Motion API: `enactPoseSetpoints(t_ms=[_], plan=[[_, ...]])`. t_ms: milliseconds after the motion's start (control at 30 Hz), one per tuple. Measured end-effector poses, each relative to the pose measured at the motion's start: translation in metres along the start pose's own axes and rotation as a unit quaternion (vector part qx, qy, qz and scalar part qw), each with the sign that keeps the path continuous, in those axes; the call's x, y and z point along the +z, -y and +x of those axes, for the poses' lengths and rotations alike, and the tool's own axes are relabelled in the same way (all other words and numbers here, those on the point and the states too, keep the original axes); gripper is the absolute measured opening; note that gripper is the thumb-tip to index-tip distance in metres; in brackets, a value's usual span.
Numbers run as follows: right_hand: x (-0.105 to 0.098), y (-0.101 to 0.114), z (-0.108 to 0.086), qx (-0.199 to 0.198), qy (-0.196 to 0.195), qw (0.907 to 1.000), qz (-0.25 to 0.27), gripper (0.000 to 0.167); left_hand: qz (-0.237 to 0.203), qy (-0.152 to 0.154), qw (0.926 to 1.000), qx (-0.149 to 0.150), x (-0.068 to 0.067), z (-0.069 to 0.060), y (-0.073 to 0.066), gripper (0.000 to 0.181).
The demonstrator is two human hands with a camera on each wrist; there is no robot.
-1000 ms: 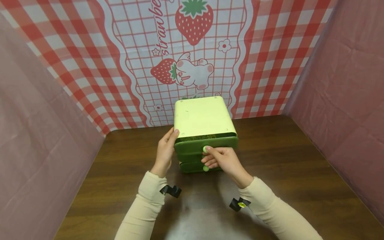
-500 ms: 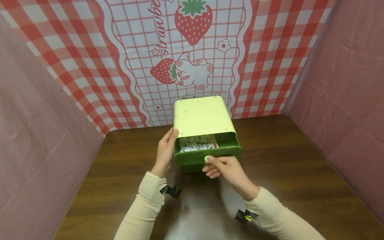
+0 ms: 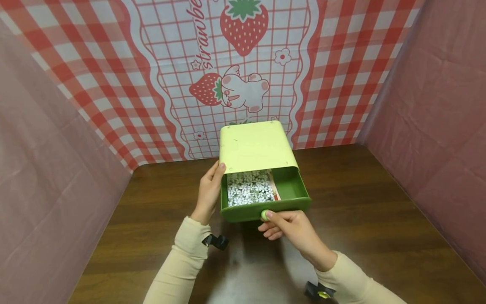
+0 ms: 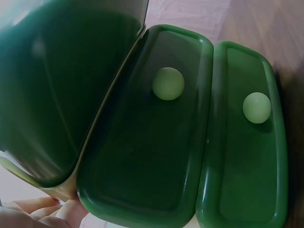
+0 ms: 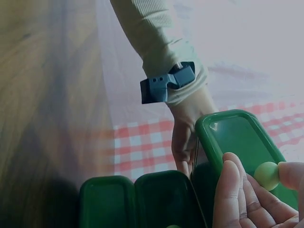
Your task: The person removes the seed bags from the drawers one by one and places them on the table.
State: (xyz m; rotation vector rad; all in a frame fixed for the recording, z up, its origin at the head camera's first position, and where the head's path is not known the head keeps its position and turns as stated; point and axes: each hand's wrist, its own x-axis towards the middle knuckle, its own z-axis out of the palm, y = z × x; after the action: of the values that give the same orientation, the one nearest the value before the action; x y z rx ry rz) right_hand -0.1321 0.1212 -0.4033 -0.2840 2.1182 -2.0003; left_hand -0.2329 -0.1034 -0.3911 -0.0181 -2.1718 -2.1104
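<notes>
A small drawer cabinet point(image 3: 258, 145) with a pale yellow-green top stands on the table. Its green top drawer point(image 3: 291, 183) is pulled well out. Inside, on the left, lies a flat thing with a white flower print point(image 3: 248, 188) and a cream and red edge; its kind cannot be told. My right hand point(image 3: 298, 232) pinches the drawer's light green knob point(image 5: 267, 175) between thumb and fingers. My left hand point(image 3: 209, 190) presses against the cabinet's left side near the front, fingers fairly straight. Two lower drawers, middle point(image 4: 142, 142) and bottom point(image 4: 247, 166), are pushed in.
The brown wooden table point(image 3: 372, 202) extends around the cabinet. Close behind stands a red-and-white checked cloth point(image 3: 341, 84) with strawberry prints. Pinkish cloth walls point(image 3: 429, 126) close off both sides. A black camera mount sits on each wrist.
My right hand has drawn the top drawer toward me from almost closed to well out, uncovering the flower-printed thing. The left hand and the cabinet body have stayed in place.
</notes>
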Motion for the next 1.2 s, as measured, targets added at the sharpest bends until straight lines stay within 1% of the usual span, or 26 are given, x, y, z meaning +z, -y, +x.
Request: enactPoseSetpoints(t_ms=[167,367,600,700,900,1033,1200], plan=[[0.002,-0.001,-0.01,-0.009,0.008,0.9999,-0.004,0.041,-0.002,-0.008,1.0,0.005,0.0,0.0,0.0,0.061],[0.004,-0.01,-0.02,-0.025,0.018,0.9994,-0.013,0.037,-0.005,-0.006,0.9999,0.013,0.001,0.0,0.002,0.059],[0.006,-0.02,-0.025,-0.079,0.026,0.9964,-0.015,0.032,-0.007,-0.006,0.9999,0.013,0.001,0.001,0.003,0.059],[0.007,-0.021,-0.025,-0.088,0.02,0.9958,-0.014,0.031,-0.005,-0.004,0.9999,0.01,0.001,0.001,0.004,0.06],[0.008,-0.023,-0.025,-0.094,0.02,0.9953,-0.013,0.03,-0.003,-0.006,0.9999,0.008,0.001,0.002,0.006,0.06],[0.007,-0.021,-0.026,-0.085,0.022,0.996,-0.014,0.031,-0.002,-0.006,0.9999,0.009,0.001,0.002,0.007,0.06],[0.004,-0.018,-0.028,-0.075,0.022,0.9961,-0.04,0.031,0.001,-0.007,0.9999,0.009,0.001,0.002,0.008,0.061]])
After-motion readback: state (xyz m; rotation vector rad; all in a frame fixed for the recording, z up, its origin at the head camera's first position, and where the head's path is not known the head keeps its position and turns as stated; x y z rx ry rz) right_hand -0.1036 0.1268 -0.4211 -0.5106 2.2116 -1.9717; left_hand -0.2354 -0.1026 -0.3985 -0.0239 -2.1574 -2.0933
